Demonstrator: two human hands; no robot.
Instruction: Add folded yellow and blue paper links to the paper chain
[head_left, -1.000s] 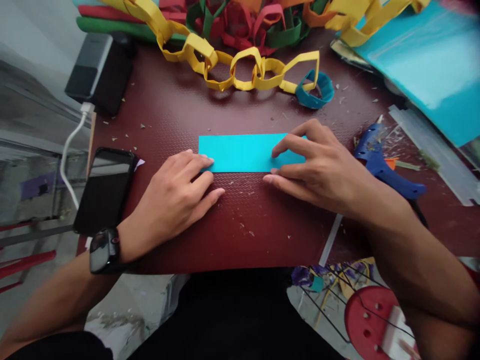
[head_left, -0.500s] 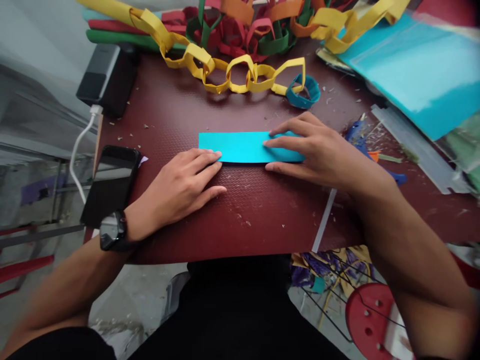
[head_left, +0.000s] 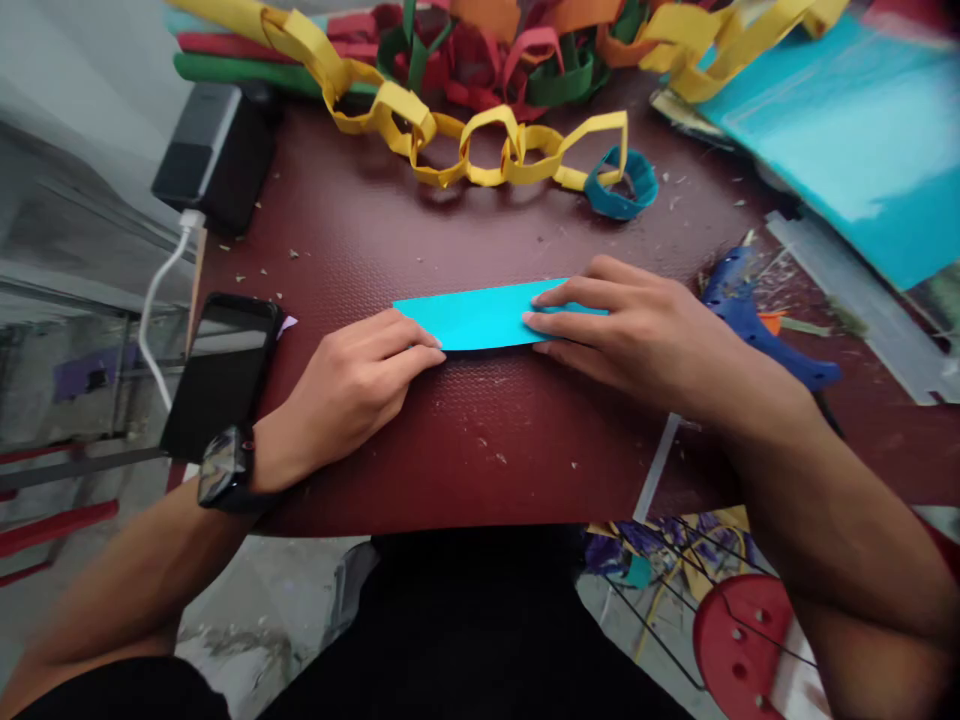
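Observation:
A bright blue paper strip (head_left: 480, 316) lies across the table in front of me, its left end slightly nearer to me than its right. At its left end, my left hand (head_left: 360, 372) pinches the near edge, fingers together and the thumb mostly hidden. My right hand (head_left: 649, 325) holds the right part, with two fingers on top and the thumb at the near edge; it covers the right end. Beyond the strip, a chain of yellow paper links (head_left: 487, 150) ends in a darker blue paper ring (head_left: 622, 185).
A phone (head_left: 225, 370) and a black power bank (head_left: 217, 155) with a white cable stand at the left. On the right are a blue glue gun (head_left: 765, 320), clear plastic strips (head_left: 862, 300) and blue sheets (head_left: 847, 150). A red stool (head_left: 742, 630) is below the table edge.
The strip has shifted slightly towards me and tilted, its left end coming nearer. My left thumb has closed in towards the fingers. My right hand has moved slightly towards me.

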